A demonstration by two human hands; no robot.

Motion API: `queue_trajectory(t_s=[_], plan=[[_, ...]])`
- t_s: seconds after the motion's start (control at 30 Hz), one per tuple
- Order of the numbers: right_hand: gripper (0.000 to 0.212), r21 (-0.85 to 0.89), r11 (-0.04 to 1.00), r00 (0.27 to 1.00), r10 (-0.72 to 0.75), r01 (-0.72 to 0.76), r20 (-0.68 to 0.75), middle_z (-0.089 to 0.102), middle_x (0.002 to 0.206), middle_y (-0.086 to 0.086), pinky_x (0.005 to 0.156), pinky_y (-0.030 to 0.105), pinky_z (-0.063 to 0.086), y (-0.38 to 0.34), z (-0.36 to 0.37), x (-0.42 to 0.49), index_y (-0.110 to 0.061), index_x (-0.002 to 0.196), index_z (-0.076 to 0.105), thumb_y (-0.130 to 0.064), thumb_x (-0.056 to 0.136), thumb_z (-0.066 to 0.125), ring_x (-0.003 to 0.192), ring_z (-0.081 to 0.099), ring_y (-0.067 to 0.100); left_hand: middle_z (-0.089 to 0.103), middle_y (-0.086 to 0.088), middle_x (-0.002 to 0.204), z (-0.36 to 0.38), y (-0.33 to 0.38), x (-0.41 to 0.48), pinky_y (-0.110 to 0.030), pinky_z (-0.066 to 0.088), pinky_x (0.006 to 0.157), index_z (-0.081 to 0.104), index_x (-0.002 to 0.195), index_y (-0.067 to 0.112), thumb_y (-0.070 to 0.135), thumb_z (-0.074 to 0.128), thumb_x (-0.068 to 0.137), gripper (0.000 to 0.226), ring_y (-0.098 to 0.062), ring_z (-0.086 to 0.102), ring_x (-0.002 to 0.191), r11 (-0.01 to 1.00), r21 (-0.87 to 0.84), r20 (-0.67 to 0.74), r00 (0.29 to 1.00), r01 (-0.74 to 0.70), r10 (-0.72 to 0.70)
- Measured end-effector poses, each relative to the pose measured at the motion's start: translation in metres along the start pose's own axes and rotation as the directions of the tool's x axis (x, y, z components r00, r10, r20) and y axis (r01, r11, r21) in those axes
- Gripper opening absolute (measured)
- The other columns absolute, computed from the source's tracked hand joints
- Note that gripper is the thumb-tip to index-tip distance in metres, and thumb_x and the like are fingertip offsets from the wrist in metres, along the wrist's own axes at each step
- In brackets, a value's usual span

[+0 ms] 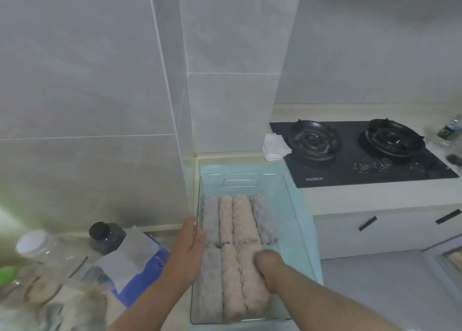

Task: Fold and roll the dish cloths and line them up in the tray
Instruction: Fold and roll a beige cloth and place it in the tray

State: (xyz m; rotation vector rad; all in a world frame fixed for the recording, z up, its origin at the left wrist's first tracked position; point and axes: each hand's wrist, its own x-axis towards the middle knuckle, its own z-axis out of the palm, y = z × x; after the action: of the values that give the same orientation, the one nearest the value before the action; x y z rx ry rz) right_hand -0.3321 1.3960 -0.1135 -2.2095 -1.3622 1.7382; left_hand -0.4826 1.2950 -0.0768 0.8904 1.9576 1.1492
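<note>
A clear plastic tray [280,180] lies on a light blue towel [303,213] on the counter. Rolled grey and beige dish cloths fill it in two rows: several in the far row [237,218] and three in the near row [225,280]. My left hand [191,235] holds the tray's left wall, fingers over its rim. My right hand [268,268] presses down on the rightmost beige roll [252,293] of the near row, its fingers curled into the cloth. A loose fluffy cloth [82,305] lies blurred at the bottom left.
A black two-burner gas hob [360,153] sits to the right, with white paper [275,143] at its left edge. A dark-lidded jar [105,235], a white-lidded jar [32,243], a blue packet [140,268] and clear containers crowd the left counter. Tiled walls stand close behind.
</note>
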Motion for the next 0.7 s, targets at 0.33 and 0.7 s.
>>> queue_trajectory(t_s=[0.33,0.7], plan=[[0.035,-0.054,0.991,0.983,0.131,-0.125,0.126,0.060,0.093,0.011,0.063,0.028,0.044,-0.011,-0.003,-0.020,-0.004,0.117,0.058,-0.026,0.096,0.041,0.078,0.055,0.021,0.043,-0.009,0.141,0.004,-0.007,0.010,-0.041,0.028,0.114,0.028,0.145,0.015,0.033,0.032,0.101,0.048,-0.024,0.040,0.129,0.998,0.058,-0.019,1.000,-0.010,0.011],[0.045,0.119,0.965,0.948,0.200,-0.234,0.248,0.066,0.093,0.011,0.086,0.035,0.051,-0.008,0.004,-0.038,-0.005,0.101,0.063,-0.040,0.098,0.035,0.085,0.063,0.024,0.042,-0.004,0.140,0.008,-0.009,0.008,-0.044,0.030,0.113,0.033,0.140,0.018,0.044,0.030,0.098,0.050,-0.023,0.039,0.130,0.997,0.058,-0.049,0.997,-0.050,0.052]])
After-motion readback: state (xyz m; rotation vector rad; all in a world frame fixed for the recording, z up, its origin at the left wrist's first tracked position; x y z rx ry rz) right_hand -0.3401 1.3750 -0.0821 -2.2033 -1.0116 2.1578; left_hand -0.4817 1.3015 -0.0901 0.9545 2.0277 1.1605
